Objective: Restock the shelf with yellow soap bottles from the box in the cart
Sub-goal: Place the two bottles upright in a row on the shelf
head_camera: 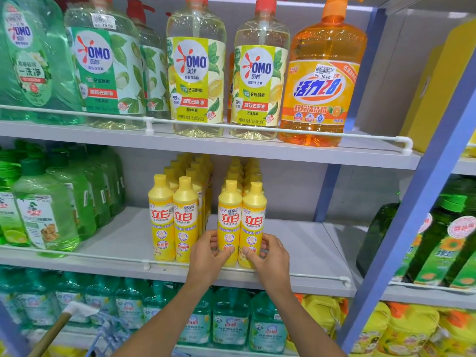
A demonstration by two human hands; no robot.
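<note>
Yellow soap bottles stand in rows on the middle shelf (123, 243). Two rows on the left end in front bottles (172, 217). Two more rows stand to their right. My left hand (210, 253) grips the lower part of one front bottle (229, 215), with the thumb across its label. My right hand (268, 256) grips the neighbouring front bottle (253, 217) in the same way. Both bottles stand upright on the shelf, behind the white rail (309, 275). The box and most of the cart are out of view.
Large green bottles (46, 217) fill the shelf's left end. Bare shelf lies right of the yellow rows, up to a blue upright (401, 243). Big pump bottles (195, 73) stand on the shelf above. A wooden handle (51, 333) and blue cart wire (108, 333) show at bottom left.
</note>
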